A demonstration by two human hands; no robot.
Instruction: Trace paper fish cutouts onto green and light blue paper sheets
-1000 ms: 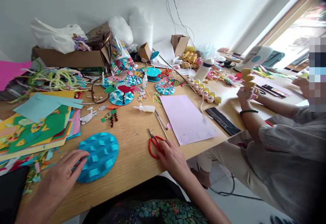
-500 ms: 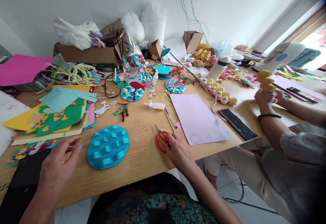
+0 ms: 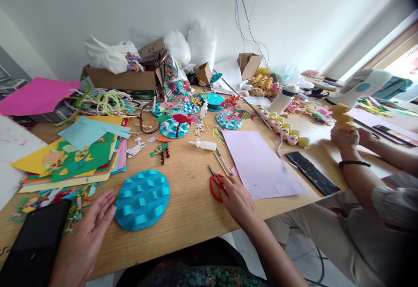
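My left hand point(image 3: 89, 230) lies open on the wooden table point(image 3: 192, 217), fingers stretched, just left of a blue round paper disc point(image 3: 143, 199) with raised woven strips; it does not touch the disc. My right hand point(image 3: 238, 200) rests on the red-handled scissors point(image 3: 216, 184) near the table's front edge, fingers curled over the handles. A lilac paper sheet point(image 3: 261, 165) lies just right of that hand.
A black tablet point(image 3: 35, 245) lies at the front left beside paper scraps. Stacked coloured paper point(image 3: 75, 156), a glue bottle point(image 3: 204, 145), decorated discs point(image 3: 174, 128) and cardboard boxes point(image 3: 122, 78) fill the table. At the right another person's hands point(image 3: 348, 136) hold a yellow piece; a black phone point(image 3: 313, 173) lies nearby.
My left hand slid off the blue disc to its left and now lies flat on the table. My right hand stays on the scissors. The view has shifted left.
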